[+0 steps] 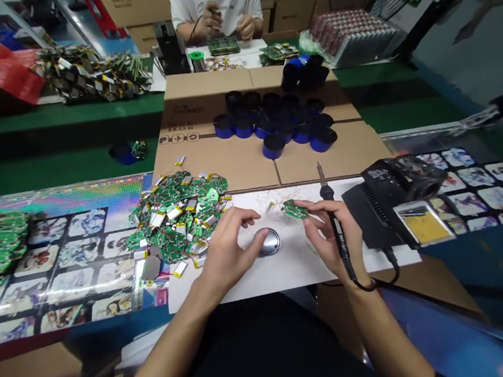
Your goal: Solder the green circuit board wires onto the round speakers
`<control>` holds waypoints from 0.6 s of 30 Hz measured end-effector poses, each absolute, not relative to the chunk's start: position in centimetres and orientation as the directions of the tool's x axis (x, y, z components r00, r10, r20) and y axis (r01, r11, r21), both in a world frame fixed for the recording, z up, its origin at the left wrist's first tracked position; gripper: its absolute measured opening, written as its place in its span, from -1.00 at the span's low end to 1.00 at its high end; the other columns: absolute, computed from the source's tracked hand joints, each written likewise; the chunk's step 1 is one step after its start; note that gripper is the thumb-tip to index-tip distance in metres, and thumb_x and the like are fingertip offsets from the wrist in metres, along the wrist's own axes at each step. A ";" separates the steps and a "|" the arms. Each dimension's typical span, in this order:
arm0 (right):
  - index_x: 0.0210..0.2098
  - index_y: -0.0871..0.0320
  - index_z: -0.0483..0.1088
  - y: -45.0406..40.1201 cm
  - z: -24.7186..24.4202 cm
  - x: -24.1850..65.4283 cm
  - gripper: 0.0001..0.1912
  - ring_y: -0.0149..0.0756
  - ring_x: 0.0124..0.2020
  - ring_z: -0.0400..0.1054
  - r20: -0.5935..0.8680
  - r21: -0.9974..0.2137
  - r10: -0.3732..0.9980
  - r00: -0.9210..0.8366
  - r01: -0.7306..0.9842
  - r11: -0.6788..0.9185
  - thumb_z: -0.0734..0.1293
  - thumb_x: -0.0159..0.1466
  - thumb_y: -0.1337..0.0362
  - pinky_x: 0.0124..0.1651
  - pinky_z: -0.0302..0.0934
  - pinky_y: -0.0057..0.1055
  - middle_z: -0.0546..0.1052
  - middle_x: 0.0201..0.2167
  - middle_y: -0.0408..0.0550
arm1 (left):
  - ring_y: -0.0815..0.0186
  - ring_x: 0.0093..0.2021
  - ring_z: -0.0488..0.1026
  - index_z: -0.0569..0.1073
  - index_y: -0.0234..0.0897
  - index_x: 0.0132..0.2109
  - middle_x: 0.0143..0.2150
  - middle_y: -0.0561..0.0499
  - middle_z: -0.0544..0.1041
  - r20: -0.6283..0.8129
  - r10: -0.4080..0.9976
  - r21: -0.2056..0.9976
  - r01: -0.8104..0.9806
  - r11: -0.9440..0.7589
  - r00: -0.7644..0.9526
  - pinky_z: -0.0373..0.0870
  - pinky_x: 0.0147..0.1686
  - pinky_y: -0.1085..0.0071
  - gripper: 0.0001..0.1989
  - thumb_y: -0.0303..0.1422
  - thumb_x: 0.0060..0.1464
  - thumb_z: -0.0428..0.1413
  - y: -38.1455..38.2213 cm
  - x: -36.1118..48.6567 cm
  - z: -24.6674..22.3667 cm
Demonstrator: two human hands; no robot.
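My right hand [332,237] grips a black soldering iron [333,215], its tip pointing up, and its fingertips touch a small green circuit board [294,209] above the white paper sheet [297,268]. My left hand [226,246] rests on the sheet with its fingers spread, holding nothing I can see. Right beside those fingers lies a round metal disc [269,242]. A heap of green circuit boards with small pouch batteries and thin wires [178,221] lies just left of my left hand.
A black soldering station [397,187] stands right of the sheet. Blue-and-black rolls of tape [271,122] stand on flattened cardboard [212,162] ahead. Printed mats [60,259] lie on both sides. Across the bench, a co-worker's hands [228,25] work above another green board.
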State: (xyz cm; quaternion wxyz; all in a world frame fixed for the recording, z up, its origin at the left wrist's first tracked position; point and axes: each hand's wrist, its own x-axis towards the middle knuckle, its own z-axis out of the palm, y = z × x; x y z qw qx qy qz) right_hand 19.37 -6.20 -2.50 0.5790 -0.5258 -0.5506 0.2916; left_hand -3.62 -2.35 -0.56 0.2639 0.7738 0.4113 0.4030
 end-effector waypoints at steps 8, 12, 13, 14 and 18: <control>0.08 0.04 0.41 -9.2 -5.7 17.6 -0.57 -0.22 0.00 0.70 0.552 -0.746 0.828 0.098 0.502 0.438 0.51 0.32 0.52 0.10 0.66 -0.22 0.72 -0.01 0.00 | 0.30 -0.15 0.54 0.40 -0.20 0.12 -0.05 -0.03 0.52 -0.002 0.937 0.897 0.415 -0.152 0.348 0.49 -0.26 0.44 -0.54 -0.33 0.17 0.39 -4.7 -5.8 -3.0; 0.08 0.07 0.41 -9.8 -5.6 16.4 -0.56 -0.21 -0.05 0.70 0.600 -0.644 0.797 -0.067 0.551 0.531 0.50 0.32 0.56 0.03 0.66 -0.23 0.73 -0.03 0.04 | 0.31 -0.18 0.56 0.49 -0.22 0.07 -0.07 -0.06 0.53 -0.054 0.951 0.952 0.303 -0.043 0.305 0.51 -0.33 0.47 -0.73 -0.30 0.28 0.30 -5.1 -5.5 -4.5; 0.07 0.07 0.42 -9.8 -5.4 16.2 -0.57 -0.20 -0.05 0.69 0.602 -0.633 0.794 -0.090 0.552 0.543 0.49 0.32 0.57 0.01 0.65 -0.22 0.73 -0.04 0.04 | 0.32 -0.19 0.56 0.53 -0.23 0.01 -0.05 -0.08 0.54 -0.021 0.955 0.956 0.285 -0.068 0.296 0.51 -0.32 0.48 -0.81 -0.30 0.30 0.28 -5.0 -5.4 -4.6; 0.07 0.07 0.42 -9.8 -5.1 16.0 -0.57 -0.19 -0.05 0.68 0.601 -0.626 0.792 -0.105 0.555 0.548 0.49 0.32 0.57 0.00 0.64 -0.20 0.74 -0.05 0.03 | 0.33 -0.19 0.56 0.57 -0.23 -0.05 -0.04 -0.09 0.55 0.025 0.957 0.956 0.273 -0.108 0.290 0.51 -0.30 0.48 -0.87 -0.31 0.32 0.27 -4.8 -5.4 -4.6; 0.07 0.05 0.43 -9.8 -4.5 15.9 -0.55 -0.14 -0.11 0.64 0.611 -0.580 0.782 -0.126 0.600 0.551 0.50 0.30 0.57 -0.06 0.57 -0.10 0.75 -0.11 0.01 | 0.33 -0.17 0.58 0.63 -0.24 -0.12 -0.03 -0.10 0.61 0.151 0.932 0.943 0.237 -0.236 0.328 0.47 -0.30 0.49 -0.94 -0.35 0.33 0.27 -4.0 -5.4 -4.2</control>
